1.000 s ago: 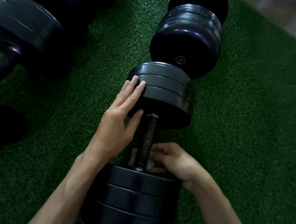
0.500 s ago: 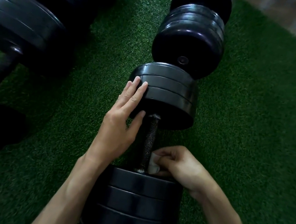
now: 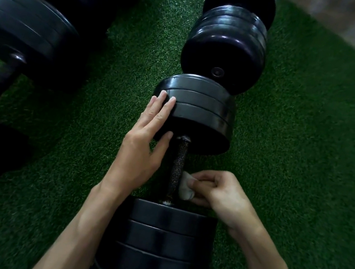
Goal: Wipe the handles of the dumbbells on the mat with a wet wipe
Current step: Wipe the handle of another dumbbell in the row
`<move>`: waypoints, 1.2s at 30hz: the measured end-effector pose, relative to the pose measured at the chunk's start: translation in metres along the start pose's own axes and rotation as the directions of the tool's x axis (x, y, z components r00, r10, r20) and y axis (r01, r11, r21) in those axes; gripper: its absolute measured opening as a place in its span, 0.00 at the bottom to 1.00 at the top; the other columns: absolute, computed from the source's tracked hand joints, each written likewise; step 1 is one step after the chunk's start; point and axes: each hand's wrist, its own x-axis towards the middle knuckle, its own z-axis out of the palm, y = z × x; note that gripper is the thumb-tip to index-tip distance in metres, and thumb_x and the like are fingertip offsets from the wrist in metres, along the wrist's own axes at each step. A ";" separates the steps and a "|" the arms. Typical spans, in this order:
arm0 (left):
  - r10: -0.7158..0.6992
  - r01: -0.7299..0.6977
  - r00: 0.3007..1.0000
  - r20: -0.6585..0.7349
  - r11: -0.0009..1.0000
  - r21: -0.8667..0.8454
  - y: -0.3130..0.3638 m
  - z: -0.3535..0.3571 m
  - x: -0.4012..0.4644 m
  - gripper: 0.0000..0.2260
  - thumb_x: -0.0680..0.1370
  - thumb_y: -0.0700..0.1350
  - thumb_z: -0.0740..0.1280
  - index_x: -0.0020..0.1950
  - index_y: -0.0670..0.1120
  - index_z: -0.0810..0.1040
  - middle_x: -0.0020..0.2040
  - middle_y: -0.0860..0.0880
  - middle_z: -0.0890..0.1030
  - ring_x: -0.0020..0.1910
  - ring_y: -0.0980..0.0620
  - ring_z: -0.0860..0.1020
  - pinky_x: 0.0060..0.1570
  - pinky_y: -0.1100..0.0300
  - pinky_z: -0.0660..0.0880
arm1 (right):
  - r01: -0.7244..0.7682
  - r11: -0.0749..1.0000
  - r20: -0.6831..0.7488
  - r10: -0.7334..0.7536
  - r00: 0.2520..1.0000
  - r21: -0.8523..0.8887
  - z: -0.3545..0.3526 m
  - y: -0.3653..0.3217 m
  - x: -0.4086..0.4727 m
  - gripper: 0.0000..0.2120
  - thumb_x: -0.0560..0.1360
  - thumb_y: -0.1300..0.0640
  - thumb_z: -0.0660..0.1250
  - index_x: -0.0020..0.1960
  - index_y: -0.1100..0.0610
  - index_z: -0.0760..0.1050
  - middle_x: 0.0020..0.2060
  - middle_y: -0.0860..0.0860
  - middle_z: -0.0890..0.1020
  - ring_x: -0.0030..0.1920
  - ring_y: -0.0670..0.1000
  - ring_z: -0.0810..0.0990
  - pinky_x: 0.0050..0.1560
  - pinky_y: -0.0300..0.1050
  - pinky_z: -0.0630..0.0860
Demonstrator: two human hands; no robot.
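Against the knurled handle (image 3: 177, 169), the right hand (image 3: 223, 194) pinches a wet wipe (image 3: 185, 186).

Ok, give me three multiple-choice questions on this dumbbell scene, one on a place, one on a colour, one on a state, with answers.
1. Where is the wet wipe?
A. against the handle's right side, near the lower plates
B. on the grass mat
C. on top of the upper plates

2. What colour is the mat?
A. blue
B. green
C. grey

3. What is the left hand doing?
A. gripping the handle
B. holding the wipe
C. resting with straight fingers on the upper plates

Answers: 1 A, the right hand pinches the wipe there. 2 B, it is green turf. 3 C, its fingers lie flat on the plate edge.
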 end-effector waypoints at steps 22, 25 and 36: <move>0.009 -0.009 1.000 -0.009 1.000 0.002 -0.001 0.001 0.000 0.28 0.80 0.35 0.66 0.79 0.45 0.63 0.81 0.50 0.59 0.81 0.53 0.54 0.79 0.56 0.55 | 0.243 0.957 -0.207 -0.272 0.940 -0.158 0.008 -0.002 0.011 0.07 0.79 0.63 0.68 0.47 0.57 0.85 0.40 0.55 0.88 0.45 0.54 0.87 0.49 0.50 0.85; 0.010 -0.010 1.000 -0.010 1.000 0.005 -0.001 0.001 0.000 0.28 0.80 0.35 0.66 0.79 0.45 0.63 0.81 0.49 0.60 0.81 0.53 0.54 0.79 0.57 0.55 | 0.309 0.912 -0.218 -0.371 0.903 -0.269 0.014 -0.009 0.021 0.07 0.75 0.58 0.65 0.45 0.53 0.82 0.38 0.53 0.87 0.44 0.55 0.87 0.50 0.64 0.83; 0.004 -0.004 1.000 -0.015 1.000 0.001 0.000 0.001 0.000 0.28 0.80 0.35 0.66 0.79 0.46 0.64 0.81 0.50 0.60 0.81 0.53 0.55 0.79 0.55 0.56 | 0.133 0.983 -0.093 -0.145 0.985 -0.124 0.003 0.004 0.012 0.07 0.80 0.67 0.67 0.49 0.63 0.84 0.42 0.60 0.87 0.46 0.56 0.87 0.49 0.49 0.85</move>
